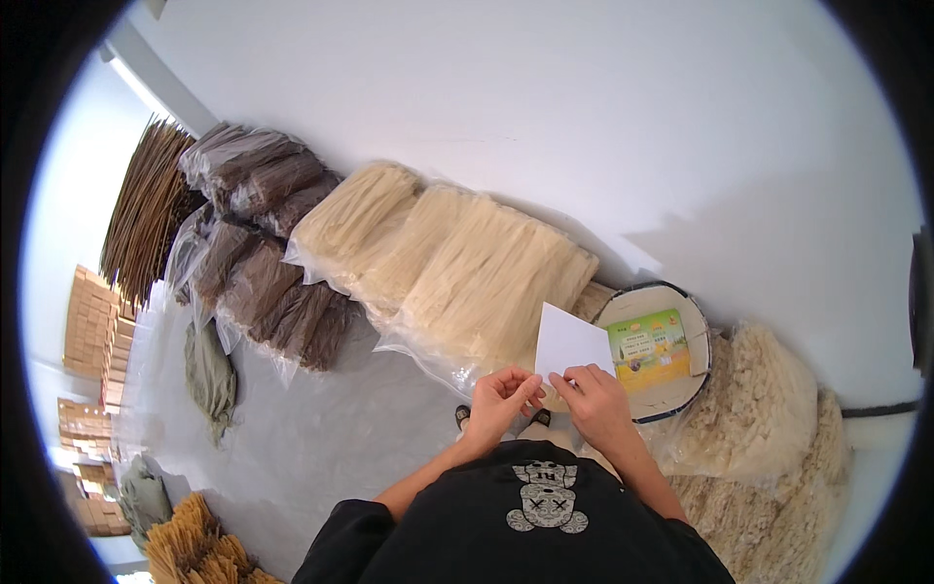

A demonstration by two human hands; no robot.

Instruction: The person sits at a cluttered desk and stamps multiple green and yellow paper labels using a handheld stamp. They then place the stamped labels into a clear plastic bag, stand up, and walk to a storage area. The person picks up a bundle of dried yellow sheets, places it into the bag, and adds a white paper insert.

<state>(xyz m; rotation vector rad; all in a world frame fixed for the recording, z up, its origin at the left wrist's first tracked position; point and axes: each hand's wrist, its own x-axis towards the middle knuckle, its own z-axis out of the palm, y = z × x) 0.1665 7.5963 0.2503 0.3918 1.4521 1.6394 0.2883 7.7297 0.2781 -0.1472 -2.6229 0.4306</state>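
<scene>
A blank white card (pixel 572 338) stands tilted up in front of me. My right hand (pixel 592 401) pinches its lower edge between thumb and fingers. At the card's lower left corner, the fingers of my left hand (pixel 502 401) are curled and pressed together on it. Just right of the card is a round tub (pixel 697 336) with a pale inside and a dark rim. A green and yellow printed packet (pixel 648 348) lies in the tub, its left edge behind the card.
Clear-bagged bundles of cream strips (pixel 477 268) lie along the wall, with brown bagged bundles (pixel 263 282) farther left. Bags of pale shredded material (pixel 754 409) sit at my right. Thin brown sticks (pixel 146 214) lean at the far left; orange bundles (pixel 195 545) stand lower left.
</scene>
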